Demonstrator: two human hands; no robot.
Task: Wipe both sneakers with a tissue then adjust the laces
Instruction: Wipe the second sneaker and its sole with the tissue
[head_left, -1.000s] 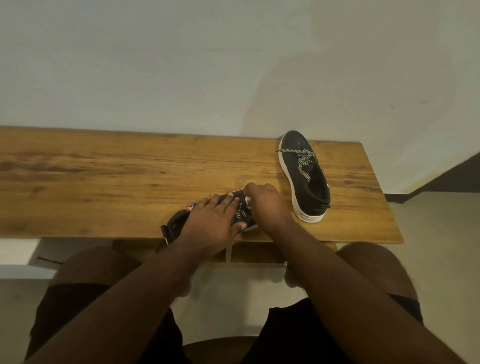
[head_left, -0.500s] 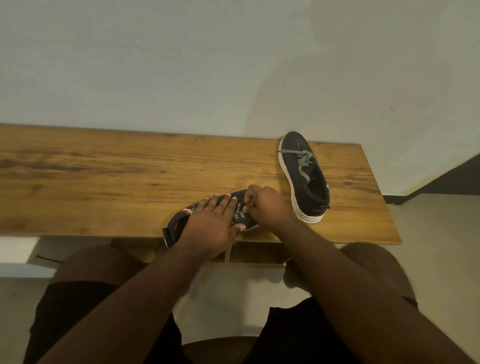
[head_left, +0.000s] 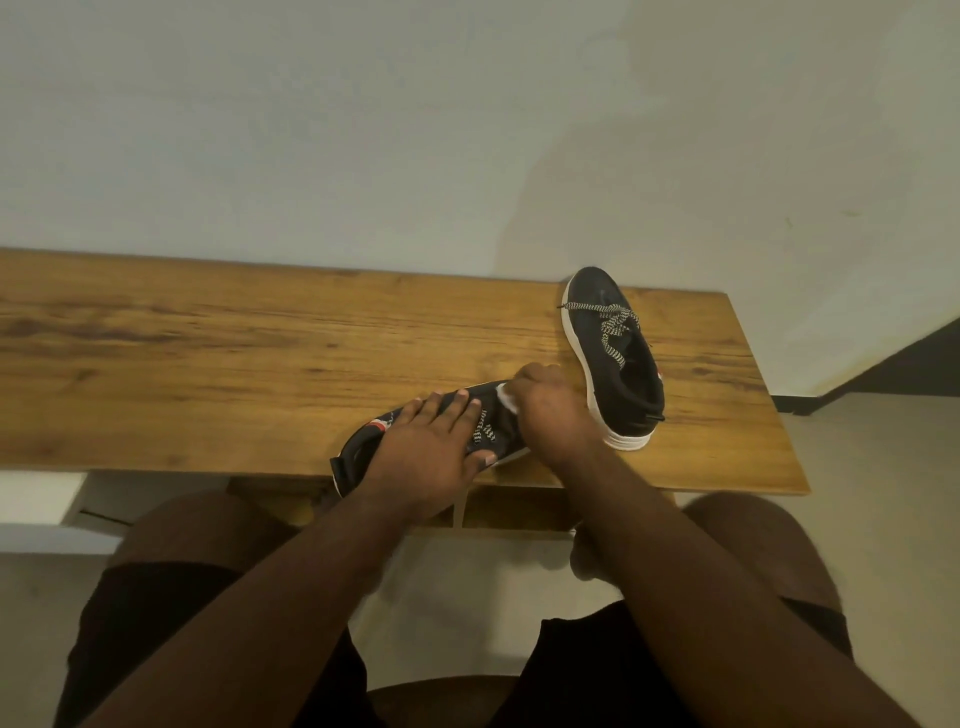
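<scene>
Seated person at a long wooden plank table set against a pale wall. Near sneaker, black knit with white sole and black-and-white patterned laces, lies at the table's front edge, heel toward the left and overhanging the edge slightly, toe pointing right and away. Left hand lies flat over its middle, fingers straight and spread across the laces, pressing it down. Right hand sits over the toe end, fingers curled around a small white tissue, of which only a corner shows at the fingertips, against the upper. Second matching black sneaker stands upright on its sole at the right end of the table, toe toward the wall, laces tied loosely, just beside the right hand but not touching it. Black shorts and knees below the table edge.
</scene>
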